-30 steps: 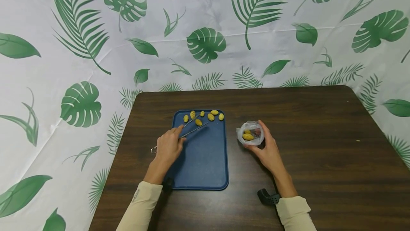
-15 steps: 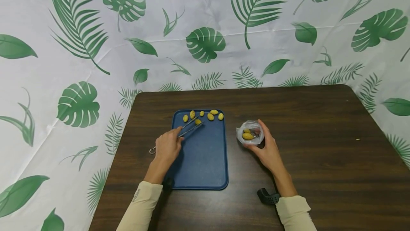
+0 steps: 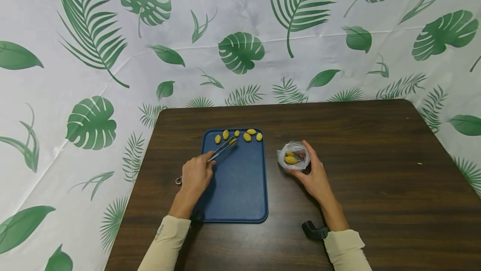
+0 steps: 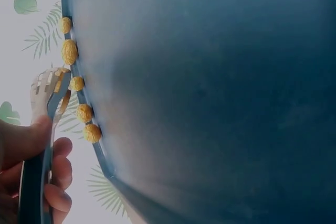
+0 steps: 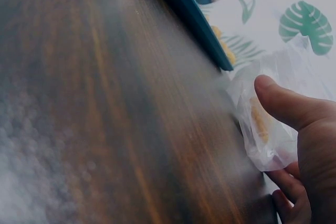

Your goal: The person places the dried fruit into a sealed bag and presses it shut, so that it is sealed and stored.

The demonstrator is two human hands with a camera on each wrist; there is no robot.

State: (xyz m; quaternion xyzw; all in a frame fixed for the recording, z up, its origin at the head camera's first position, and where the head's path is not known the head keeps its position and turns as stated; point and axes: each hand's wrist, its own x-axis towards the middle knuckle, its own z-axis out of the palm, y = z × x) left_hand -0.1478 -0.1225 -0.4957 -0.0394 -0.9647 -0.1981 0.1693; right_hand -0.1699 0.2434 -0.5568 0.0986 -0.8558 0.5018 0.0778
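My left hand grips metal tongs over the blue tray. Their slotted tips are closed around a yellow, wrinkled, nut-like piece, partly hidden by the metal. Several similar yellow pieces lie along the tray's far end. To the right of the tray, my right hand holds a clear plastic bag, thumb on the near side and fingers on the far side. The bag's mouth faces up, with yellow pieces inside.
The dark wooden table extends well to the right of the bag. A small yellowish fleck lies there. Behind the table hangs a white cloth with green leaf prints. A black wrist strap sits at my right wrist.
The tongs' arms, spread apart earlier, have come together around a yellow piece near the tray's far end. My right hand and the bag have stayed in place.
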